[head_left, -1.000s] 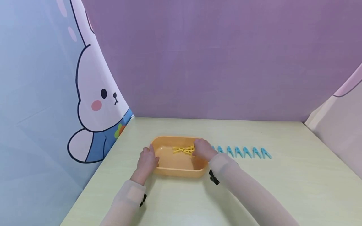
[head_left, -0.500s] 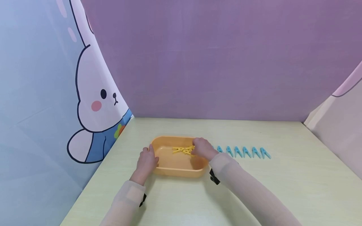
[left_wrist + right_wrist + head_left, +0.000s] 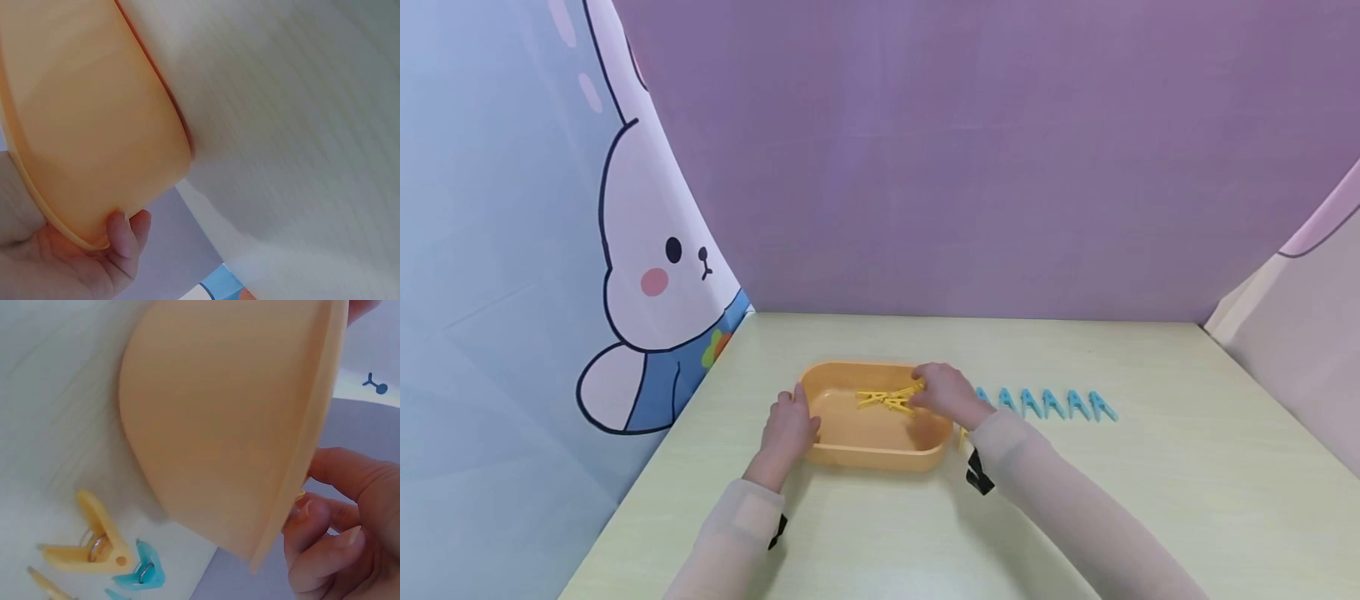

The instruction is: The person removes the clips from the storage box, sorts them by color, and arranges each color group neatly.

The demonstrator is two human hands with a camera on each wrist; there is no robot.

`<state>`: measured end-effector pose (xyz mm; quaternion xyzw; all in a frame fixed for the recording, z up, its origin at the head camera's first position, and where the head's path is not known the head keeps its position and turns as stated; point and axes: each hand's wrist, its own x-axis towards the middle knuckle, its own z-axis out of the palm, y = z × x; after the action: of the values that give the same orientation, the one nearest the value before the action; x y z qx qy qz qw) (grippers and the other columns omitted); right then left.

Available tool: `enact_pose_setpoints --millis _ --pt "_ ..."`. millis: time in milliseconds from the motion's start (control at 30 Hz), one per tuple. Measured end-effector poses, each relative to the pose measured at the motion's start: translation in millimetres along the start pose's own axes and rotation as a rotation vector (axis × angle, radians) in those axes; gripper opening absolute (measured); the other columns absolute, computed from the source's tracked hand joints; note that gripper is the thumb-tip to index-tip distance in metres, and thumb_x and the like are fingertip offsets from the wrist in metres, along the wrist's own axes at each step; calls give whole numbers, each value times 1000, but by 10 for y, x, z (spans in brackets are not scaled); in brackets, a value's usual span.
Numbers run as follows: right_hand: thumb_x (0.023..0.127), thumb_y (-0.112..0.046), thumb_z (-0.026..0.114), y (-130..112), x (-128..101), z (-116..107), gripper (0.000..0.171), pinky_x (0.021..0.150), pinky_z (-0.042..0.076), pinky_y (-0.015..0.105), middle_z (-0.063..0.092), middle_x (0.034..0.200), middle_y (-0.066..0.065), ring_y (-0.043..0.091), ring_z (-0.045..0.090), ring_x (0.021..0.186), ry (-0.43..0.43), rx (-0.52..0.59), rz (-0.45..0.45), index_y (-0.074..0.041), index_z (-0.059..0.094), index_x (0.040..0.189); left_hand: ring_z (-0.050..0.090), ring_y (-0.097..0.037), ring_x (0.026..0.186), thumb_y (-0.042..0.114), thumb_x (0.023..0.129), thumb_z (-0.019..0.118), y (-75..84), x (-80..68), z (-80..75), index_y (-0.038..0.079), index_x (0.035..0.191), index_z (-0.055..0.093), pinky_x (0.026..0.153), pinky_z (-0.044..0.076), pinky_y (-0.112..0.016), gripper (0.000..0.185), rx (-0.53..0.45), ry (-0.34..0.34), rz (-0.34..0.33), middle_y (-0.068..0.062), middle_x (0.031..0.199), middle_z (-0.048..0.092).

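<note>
An orange plastic basin (image 3: 868, 457) stands on the table with several yellow clothespins (image 3: 883, 399) lying in it. My left hand (image 3: 788, 429) grips its left end, fingers on the outer wall, as the left wrist view shows. At the right end, my right hand (image 3: 951, 393) is over the rim and pinches a yellow clothespin (image 3: 301, 495); most of it is hidden by the fingers and the rim in the right wrist view. Right of the basin, a row of blue clothespins (image 3: 1052, 404) lies on the table.
Beside the basin's right end, another yellow clothespin (image 3: 94, 540) lies next to a blue one (image 3: 145, 570) on the pale table (image 3: 880, 533). A purple backdrop (image 3: 985, 167) rises behind the table, and a rabbit-printed panel (image 3: 655, 250) stands at the left.
My right hand has shifted slightly right and up at the basin's right end. A yellow clothespin on the table has come into sight beneath the right wrist. The left hand stays on the basin.
</note>
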<state>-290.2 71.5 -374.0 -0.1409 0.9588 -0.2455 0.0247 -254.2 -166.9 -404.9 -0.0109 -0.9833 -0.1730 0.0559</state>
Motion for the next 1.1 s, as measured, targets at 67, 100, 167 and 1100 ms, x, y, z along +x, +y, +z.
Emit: enact_pose_setpoints --millis 67,100,167,1100 --pt "79 -16 72 25 -18 -17 41 72 48 36 63 100 11 22 58 84 7 14 11 0 61 116 49 -42 99 14 88 61 1 0 -1 -15 136 28 74 47 -47 64 -3 -2 -4 -33 117 41" --pt "80 -16 72 39 -29 -27 41 71 48 35 63 99 11 21 58 83 11 21 15 -1 61 116 48 -42 99 14 88 61 0 0 -2 -14 136 28 74 47 -47 64 -5 -3 -6 -33 118 41" --pt "81 -16 71 62 -47 -53 40 70 49 34 63 98 11 21 58 83 13 47 23 0 61 116 48 -42 100 14 89 60 1 -3 -7 -14 137 27 74 47 -47 64 -10 -5 -14 -33 119 41" --pt "87 -16 63 530 -252 -360 35 60 51 31 60 95 14 29 61 78 60 281 126 0 52 115 48 -43 100 14 88 60 -15 8 15 -14 136 28 75 47 -48 64 -7 0 -5 -34 119 40"
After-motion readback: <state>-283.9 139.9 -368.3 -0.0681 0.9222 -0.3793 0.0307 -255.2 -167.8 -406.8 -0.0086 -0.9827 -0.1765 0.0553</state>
